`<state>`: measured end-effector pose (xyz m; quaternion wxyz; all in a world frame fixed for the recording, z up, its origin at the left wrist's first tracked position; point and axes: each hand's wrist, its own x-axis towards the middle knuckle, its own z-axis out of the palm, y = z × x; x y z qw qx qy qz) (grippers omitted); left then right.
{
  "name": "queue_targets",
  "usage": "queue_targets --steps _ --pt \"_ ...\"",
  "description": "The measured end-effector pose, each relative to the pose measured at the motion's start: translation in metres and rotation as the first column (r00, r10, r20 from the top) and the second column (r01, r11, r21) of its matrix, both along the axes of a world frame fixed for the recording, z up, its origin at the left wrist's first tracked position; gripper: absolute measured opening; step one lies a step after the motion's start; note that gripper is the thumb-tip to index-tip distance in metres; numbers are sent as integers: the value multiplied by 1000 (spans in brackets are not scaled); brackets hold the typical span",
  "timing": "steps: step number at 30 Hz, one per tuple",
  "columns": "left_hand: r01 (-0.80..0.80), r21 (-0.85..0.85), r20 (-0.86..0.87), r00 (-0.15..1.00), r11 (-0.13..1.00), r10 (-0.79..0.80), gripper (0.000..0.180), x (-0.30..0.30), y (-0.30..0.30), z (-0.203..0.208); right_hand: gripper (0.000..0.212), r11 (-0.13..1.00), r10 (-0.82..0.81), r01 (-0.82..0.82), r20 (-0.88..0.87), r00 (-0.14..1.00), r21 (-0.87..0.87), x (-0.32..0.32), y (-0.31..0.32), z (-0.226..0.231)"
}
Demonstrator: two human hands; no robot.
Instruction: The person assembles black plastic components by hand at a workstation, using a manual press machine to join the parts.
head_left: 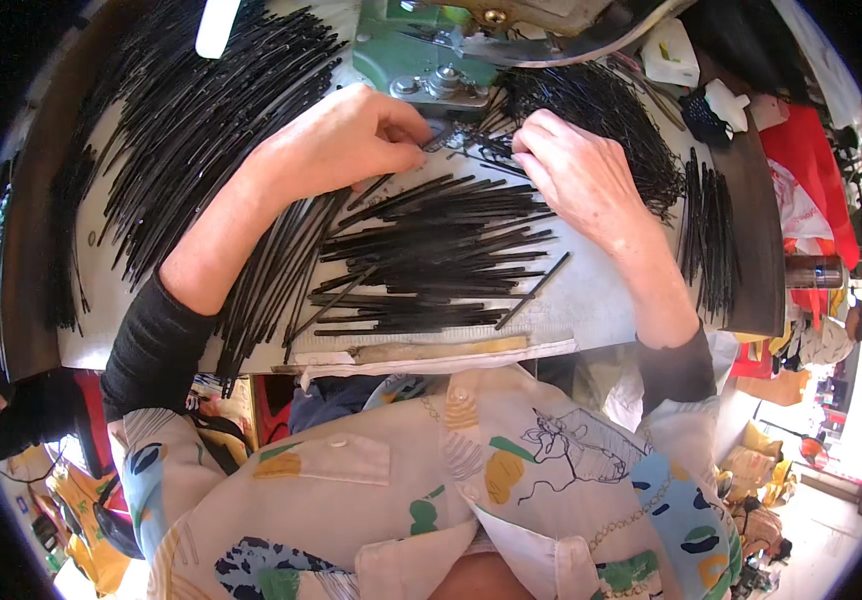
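Observation:
My left hand (pixel 351 135) is closed in a pinch at the front edge of a green machine bed (pixel 376 60). A small dark piece shows at its fingertips, too little to name. To the right, my right hand (pixel 583 170) has its fingers curled together on a thin black strip (pixel 491 160) that runs from them toward the left hand. Under and in front of both hands lies a loose heap of short, straight black strips (pixel 431 245). Beyond my right hand is a tangled pile of thin black pieces (pixel 591 105).
A big bundle of long black strips (pixel 201 110) covers the table's left side. A smaller bundle (pixel 708 235) lies by the right edge. Metal fittings (pixel 441 80) sit on the machine bed. A white container (pixel 669 52) stands at the back right. Cloth-covered wood (pixel 436 350) lines the front edge.

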<state>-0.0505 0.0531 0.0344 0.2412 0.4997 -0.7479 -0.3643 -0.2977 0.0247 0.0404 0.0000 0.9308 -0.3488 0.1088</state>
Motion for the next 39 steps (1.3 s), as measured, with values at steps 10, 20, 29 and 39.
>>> queue_targets --steps 10,20,29,39 --pt "-24 221 -356 929 975 104 36 0 -5 -6 13 980 -25 83 306 952 -179 17 8 0" --pt "92 329 -514 852 940 97 24 11 1 4 18 651 -378 -128 466 800 748 31 5 1" --pt "124 363 -374 927 924 22 28 21 -4 1 13 571 -425 -272 562 709 775 39 6 1" --pt "17 321 -432 893 947 130 32 14 -3 -2 16 458 -473 -245 468 747 854 40 12 6"
